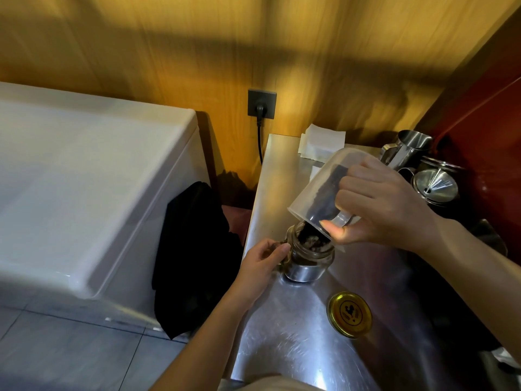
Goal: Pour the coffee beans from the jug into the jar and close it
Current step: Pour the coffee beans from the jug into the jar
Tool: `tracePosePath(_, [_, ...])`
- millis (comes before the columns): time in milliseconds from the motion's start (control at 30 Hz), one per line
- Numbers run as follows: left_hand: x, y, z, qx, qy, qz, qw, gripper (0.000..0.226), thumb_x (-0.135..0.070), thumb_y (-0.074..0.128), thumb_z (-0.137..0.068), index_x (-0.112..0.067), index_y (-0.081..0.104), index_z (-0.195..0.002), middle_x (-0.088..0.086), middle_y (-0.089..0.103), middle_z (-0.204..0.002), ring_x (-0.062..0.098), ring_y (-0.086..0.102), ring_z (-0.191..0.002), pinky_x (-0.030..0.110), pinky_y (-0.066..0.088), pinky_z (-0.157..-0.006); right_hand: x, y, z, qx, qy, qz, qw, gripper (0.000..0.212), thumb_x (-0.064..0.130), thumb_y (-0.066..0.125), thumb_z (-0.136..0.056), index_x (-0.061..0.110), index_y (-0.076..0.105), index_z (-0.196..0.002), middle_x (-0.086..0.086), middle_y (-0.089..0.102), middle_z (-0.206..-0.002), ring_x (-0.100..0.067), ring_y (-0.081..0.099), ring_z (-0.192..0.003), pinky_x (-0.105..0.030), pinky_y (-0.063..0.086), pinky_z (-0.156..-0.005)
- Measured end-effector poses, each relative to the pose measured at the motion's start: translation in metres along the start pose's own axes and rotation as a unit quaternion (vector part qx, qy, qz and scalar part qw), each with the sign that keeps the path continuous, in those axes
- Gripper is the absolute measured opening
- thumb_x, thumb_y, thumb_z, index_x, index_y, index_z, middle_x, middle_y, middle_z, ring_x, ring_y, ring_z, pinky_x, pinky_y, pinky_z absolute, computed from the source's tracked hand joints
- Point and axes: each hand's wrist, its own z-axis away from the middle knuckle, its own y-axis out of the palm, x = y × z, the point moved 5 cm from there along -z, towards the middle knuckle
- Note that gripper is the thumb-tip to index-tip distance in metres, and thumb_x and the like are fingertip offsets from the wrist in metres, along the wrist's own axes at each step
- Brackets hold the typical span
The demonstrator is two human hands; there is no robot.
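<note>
A: Steel counter (296,334), wood wall. Your right hand (386,210) is closed round the handle of the jug (318,182), tipped over the jar (307,255); beans (329,190) are sliding in.

B: Grip?

A: Jug looks like light, stiff plastic. Your left hand (262,263) is wrapped round the jar's side; probably slick, breakable glass. Lid (349,314) lies near.

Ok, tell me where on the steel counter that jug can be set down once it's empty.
Bare steel counter lies near the person, between the jar and the gold lid, and left of the lid to the counter edge. The far right is crowded: metal pitcher, funnel, with white napkins at the back.
</note>
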Motion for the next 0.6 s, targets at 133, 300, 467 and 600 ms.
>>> tracePosePath(133, [-0.0001, 0.0003, 0.0, 0.006, 0.0, 0.0, 1.0, 0.029, -0.05, 0.077, -0.064, -0.024, 0.066, -0.071, 0.007, 0.062, -0.078, 0.025, 0.057, -0.083, 0.049, 0.046, -0.085, -0.0027, -0.0008, 0.0007, -0.005, 0.006, -0.003, 1.0, 0.033, 0.019, 0.067, -0.078, 0.007, 0.049, -0.054, -0.009, 0.043, -0.05, -0.023, 0.039, -0.047, -0.032, 0.033, -0.056])
tracePosePath(300, [-0.0012, 0.0011, 0.001, 0.0, -0.004, -0.002, 1.0, 0.036, -0.057, 0.08, -0.058, -0.026, 0.065, -0.069, 0.009, 0.061, -0.079, 0.028, 0.055, -0.084, 0.047, 0.044, -0.084, -0.0011, -0.0009, 0.003, -0.019, -0.005, 0.004, 1.0, 0.031, 0.019, 0.067, -0.078, 0.011, 0.045, -0.058, -0.008, 0.041, -0.05, -0.022, 0.035, -0.049, -0.031, 0.028, -0.057])
tracePosePath(467, [-0.0032, 0.0017, 0.0023, -0.001, -0.004, -0.004, 1.0, 0.032, -0.054, 0.078, -0.062, -0.026, 0.065, -0.069, 0.013, 0.06, -0.082, 0.029, 0.055, -0.086, 0.049, 0.044, -0.086, 0.0002, -0.0008, 0.0037, -0.021, -0.014, 0.009, 1.0, 0.032, 0.019, 0.066, -0.079, 0.011, 0.044, -0.057, -0.008, 0.04, -0.05, -0.023, 0.035, -0.051, -0.029, 0.025, -0.061])
tracePosePath(600, [-0.0043, 0.0031, 0.0033, -0.001, -0.007, -0.001, 1.0, 0.028, -0.051, 0.077, -0.062, -0.027, 0.065, -0.067, 0.011, 0.06, -0.081, 0.028, 0.055, -0.086, 0.046, 0.043, -0.084, 0.0019, -0.0022, 0.0038, -0.031, -0.017, 0.009, 0.999, 0.033, 0.018, 0.066, -0.079, 0.009, 0.046, -0.054, -0.009, 0.042, -0.049, -0.021, 0.033, -0.054, -0.033, 0.03, -0.056])
